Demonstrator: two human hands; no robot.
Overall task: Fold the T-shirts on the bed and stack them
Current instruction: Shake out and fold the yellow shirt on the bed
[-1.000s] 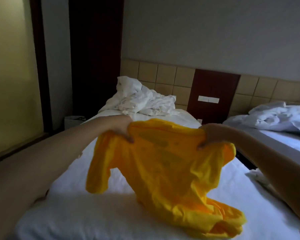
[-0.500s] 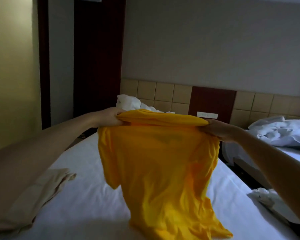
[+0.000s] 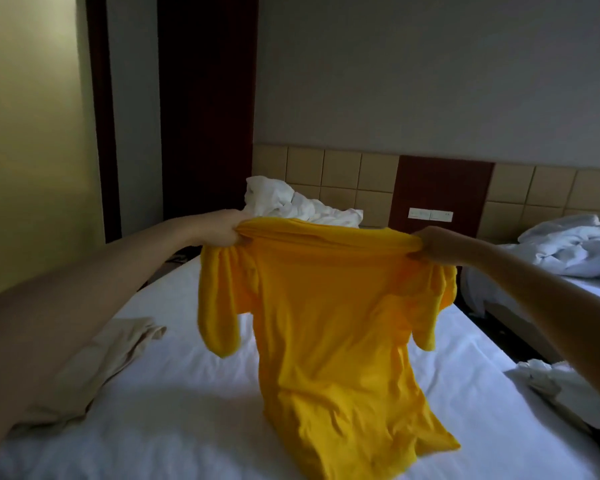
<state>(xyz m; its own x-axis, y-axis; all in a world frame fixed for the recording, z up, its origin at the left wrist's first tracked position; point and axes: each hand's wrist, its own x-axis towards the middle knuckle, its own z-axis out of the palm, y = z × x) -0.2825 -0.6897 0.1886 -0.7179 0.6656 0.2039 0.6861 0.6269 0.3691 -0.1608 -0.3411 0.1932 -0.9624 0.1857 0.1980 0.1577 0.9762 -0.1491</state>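
A yellow T-shirt (image 3: 329, 327) hangs stretched between my hands above the white bed (image 3: 174, 382). My left hand (image 3: 222, 228) grips one shoulder and my right hand (image 3: 437, 242) grips the other. The shirt's top edge is pulled taut, both short sleeves dangle, and its hem drags on the sheet near me. A beige garment (image 3: 111, 358) lies crumpled on the bed's left side, partly under my left forearm.
A rumpled white duvet (image 3: 291, 204) is heaped at the head of the bed by the tiled headboard (image 3: 326, 171). A second bed (image 3: 575, 268) with bunched white bedding stands to the right across a narrow gap. A white cloth (image 3: 555, 379) lies at the right edge.
My hands have lifted the yellow T-shirt and pulled its shoulders apart, so it now hangs open and straighter; the sleeves have dropped free.
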